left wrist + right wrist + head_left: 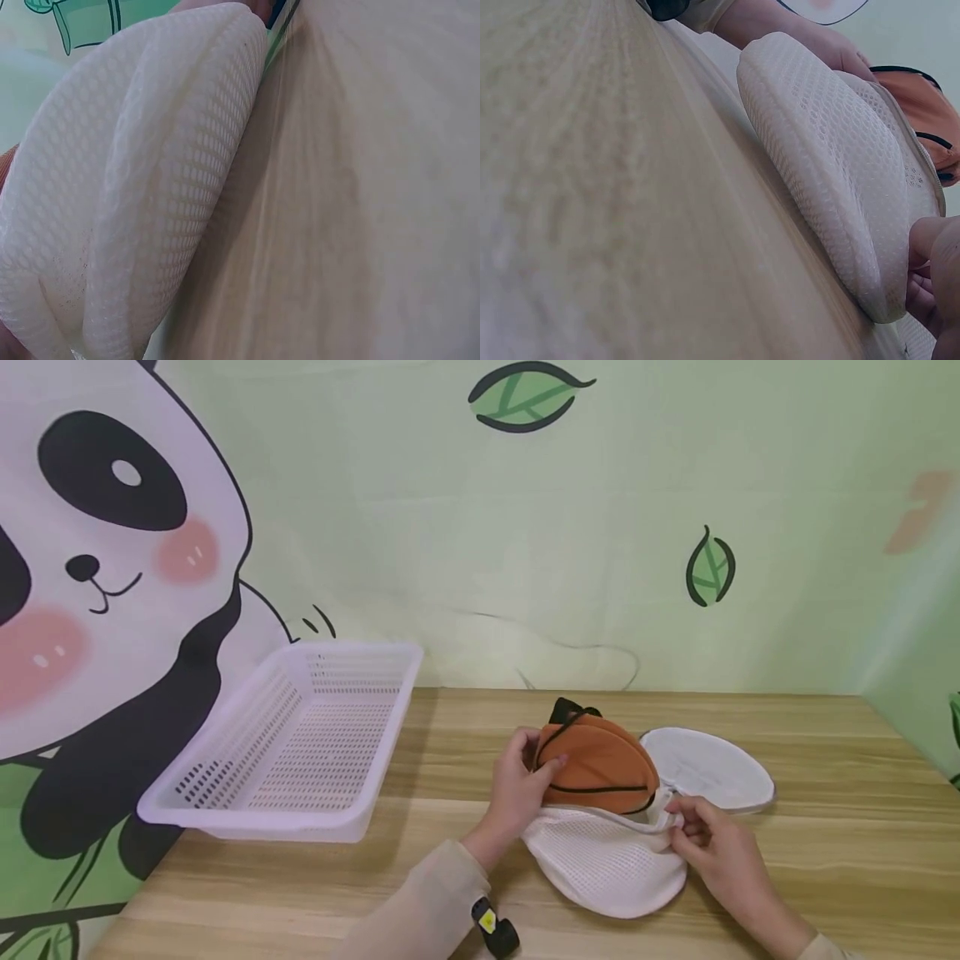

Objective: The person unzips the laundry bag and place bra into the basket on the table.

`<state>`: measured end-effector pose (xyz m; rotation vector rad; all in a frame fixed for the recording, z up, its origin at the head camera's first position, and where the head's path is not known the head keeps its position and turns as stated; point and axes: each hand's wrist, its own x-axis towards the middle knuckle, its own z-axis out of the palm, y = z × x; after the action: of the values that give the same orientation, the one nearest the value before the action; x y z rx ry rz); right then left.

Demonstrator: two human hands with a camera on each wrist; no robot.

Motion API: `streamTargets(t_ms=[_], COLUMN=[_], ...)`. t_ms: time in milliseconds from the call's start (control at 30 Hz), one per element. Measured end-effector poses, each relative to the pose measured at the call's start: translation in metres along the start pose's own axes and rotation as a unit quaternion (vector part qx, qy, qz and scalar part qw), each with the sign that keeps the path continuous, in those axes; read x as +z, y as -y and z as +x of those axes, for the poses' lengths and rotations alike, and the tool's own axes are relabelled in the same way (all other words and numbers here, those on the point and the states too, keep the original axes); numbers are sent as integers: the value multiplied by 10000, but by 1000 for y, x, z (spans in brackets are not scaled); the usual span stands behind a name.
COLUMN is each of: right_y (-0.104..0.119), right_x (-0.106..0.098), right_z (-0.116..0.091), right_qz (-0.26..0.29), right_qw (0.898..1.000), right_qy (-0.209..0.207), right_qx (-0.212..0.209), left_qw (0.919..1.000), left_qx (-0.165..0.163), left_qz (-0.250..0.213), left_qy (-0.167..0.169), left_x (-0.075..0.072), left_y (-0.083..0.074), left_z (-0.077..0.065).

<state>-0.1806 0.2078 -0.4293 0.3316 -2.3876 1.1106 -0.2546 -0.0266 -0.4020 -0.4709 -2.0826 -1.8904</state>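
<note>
A rounded orange cloth item (592, 764) with black trim and a black strap (567, 712) stands partly inside the mouth of a white mesh laundry bag (611, 868). My left hand (521, 781) grips its left side, thumb on the front face and fingers behind. With thumb and fingertips, my right hand (716, 847) pinches the right end of the bag's zipped rim. An oval white flap (708, 768) lies folded back behind the bag. In the left wrist view, the mesh bag (142, 165) hides most of the hands. Whatever lies deeper in the bag is hidden.
A white perforated plastic basket (352, 814) stands on the wooden table (420, 893) to the left. Behind the table hangs a green backdrop (412, 527) with a panda print. A black strap with a yellow label (491, 927) sits by the left sleeve.
</note>
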Motion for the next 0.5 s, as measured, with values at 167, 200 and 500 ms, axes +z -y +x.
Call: streamTargets(t_ms=[167,200,500], right_y=[0,0,-1], right_x=[-1,-1,-1], right_z=[-1,-1,-1], right_qz=[-20,-24,-34], right_qw=[10000,10000,10000], right_qy=[-2,-2,40], right_qx=[12,14,3], left_qw=[9998,9996,9991], left_qx=[-50,-44,189], left_qz=[-203,-244,-277], left_qy=[-60,-95,-254], left_x=[2,2,3], left_y=[-3,-4,-18], left_z=[0,0,-1])
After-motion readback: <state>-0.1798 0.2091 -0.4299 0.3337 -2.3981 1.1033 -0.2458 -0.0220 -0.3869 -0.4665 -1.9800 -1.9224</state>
